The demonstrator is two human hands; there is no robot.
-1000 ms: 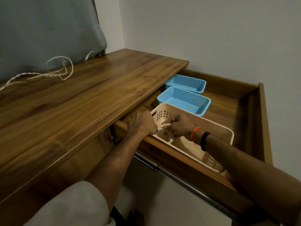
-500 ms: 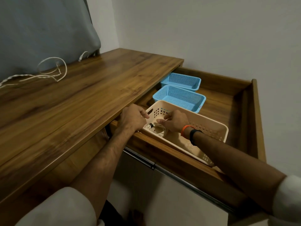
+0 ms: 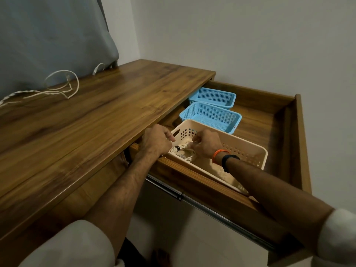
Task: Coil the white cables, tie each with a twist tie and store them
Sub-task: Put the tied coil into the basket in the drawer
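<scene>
I have both bare forearms stretched forward, white sleeves pushed up near the elbows. My left hand [image 3: 157, 140] is knuckles-up, fingers curled loosely inward with nothing gripped. My right hand [image 3: 207, 142] hangs just beside it, apart, fingers bent downward, empty as well. An orange band and a black band circle my right wrist.

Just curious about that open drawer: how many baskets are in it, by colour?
Blue baskets: 2
Beige basket: 1, holding a coiled white cable
Total: 3 baskets
</scene>
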